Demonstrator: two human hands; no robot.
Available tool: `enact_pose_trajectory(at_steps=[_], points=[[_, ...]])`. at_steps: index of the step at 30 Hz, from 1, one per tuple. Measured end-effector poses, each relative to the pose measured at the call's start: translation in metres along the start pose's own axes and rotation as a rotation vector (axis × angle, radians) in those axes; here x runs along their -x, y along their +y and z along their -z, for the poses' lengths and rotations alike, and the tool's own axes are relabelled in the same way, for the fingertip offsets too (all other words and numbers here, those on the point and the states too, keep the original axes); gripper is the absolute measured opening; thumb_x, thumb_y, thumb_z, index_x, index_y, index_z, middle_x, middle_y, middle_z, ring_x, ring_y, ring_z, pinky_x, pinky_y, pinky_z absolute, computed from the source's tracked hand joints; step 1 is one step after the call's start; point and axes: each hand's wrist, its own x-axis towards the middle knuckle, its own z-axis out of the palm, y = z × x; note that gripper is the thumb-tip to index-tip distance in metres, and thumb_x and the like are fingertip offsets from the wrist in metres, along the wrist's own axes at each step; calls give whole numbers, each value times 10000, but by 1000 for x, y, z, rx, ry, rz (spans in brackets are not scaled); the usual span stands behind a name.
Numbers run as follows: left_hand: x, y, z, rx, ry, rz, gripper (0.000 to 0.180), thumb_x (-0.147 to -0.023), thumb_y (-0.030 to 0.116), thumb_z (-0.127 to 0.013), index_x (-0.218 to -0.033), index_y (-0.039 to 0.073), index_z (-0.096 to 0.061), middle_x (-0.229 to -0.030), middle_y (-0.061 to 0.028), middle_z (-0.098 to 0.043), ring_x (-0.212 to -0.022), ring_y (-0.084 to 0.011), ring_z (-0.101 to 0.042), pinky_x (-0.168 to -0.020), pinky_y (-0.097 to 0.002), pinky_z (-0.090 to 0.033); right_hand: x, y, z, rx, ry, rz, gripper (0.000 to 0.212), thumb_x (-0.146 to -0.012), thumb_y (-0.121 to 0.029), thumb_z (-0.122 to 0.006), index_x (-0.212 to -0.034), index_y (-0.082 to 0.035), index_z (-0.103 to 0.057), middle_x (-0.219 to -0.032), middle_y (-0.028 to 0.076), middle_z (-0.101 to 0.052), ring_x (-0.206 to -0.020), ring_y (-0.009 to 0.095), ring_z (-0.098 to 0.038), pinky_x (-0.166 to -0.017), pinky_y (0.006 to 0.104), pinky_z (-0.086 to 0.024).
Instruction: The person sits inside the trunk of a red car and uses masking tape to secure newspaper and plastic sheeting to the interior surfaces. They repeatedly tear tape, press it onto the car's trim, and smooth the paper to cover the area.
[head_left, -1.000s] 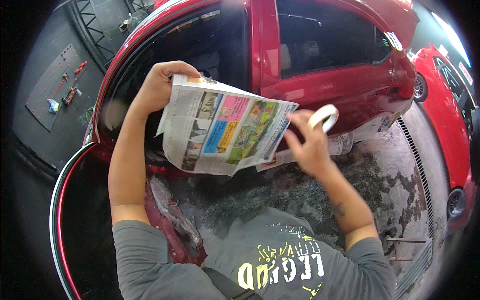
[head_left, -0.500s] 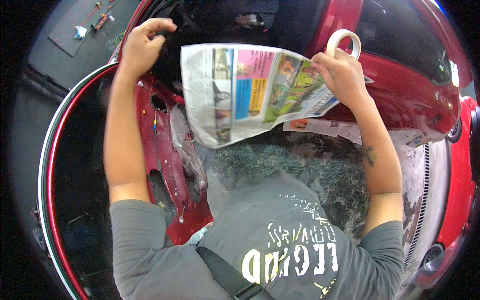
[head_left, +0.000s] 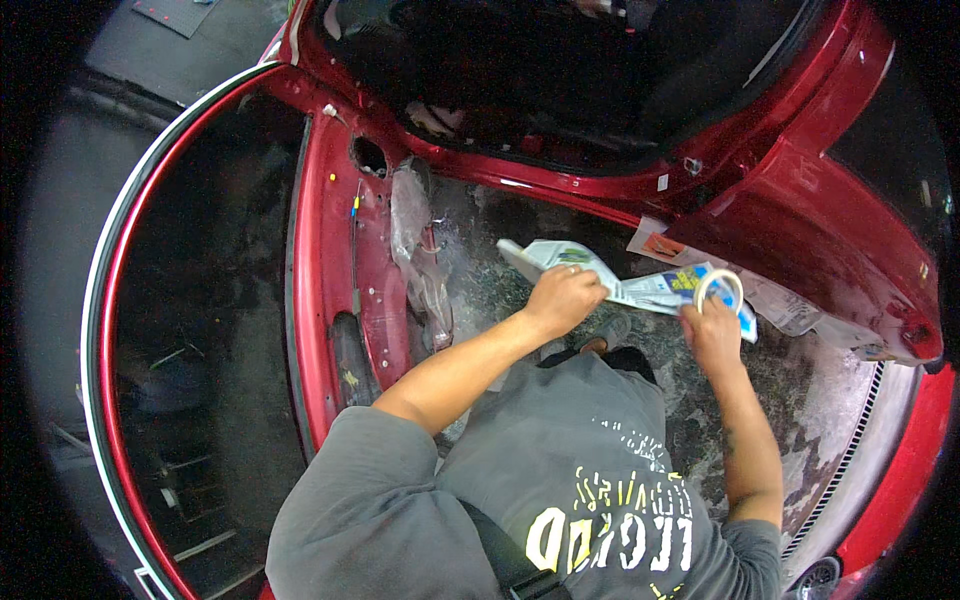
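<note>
Low in front of my body, a printed newspaper sheet stretches between my two hands, seen nearly edge-on and creased. My left hand is closed on its left part, and a loose end sticks out beyond the fingers. My right hand pinches the sheet's other end. A cream roll of masking tape hangs on the fingers of that hand. How the right fingers share tape and paper is partly hidden.
On the left stands an open red car door, with clear plastic film on its bare inner panel. The dark door opening lies ahead. More newspaper lines the lower edge of the red body panel at the right. A drain grate runs along the floor.
Both hands have come down and nearer my body with the newspaper. My left hand, free before, now grips the sheet. The view has shifted, showing more of the door opening.
</note>
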Motion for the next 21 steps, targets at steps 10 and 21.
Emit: enact_pose_trajectory(at_steps=[10,21], points=[[13,-107,-48,-236,-422,206,196,-908,229,-729,-1053,226,-861,-982,-4,-801,-952,-257,-700,-891,-423,-529,37,89,-109,-167,-50,-235,117,-844,-170,-809,-950,-122,-818,-922,90,-687,-880,322,-650,-663,476,-553],[8,-234,-77,-256,-399,554,230,-953,269,-710,-1142,255,-842,-929,-87,-806,-797,-333,-783,-681,-505,-616,-34,38,-221,-236,-137,-933,198,-957,-291,-791,-1036,-109,-802,-999,195,-712,-938,405,-706,-807,501,-573]])
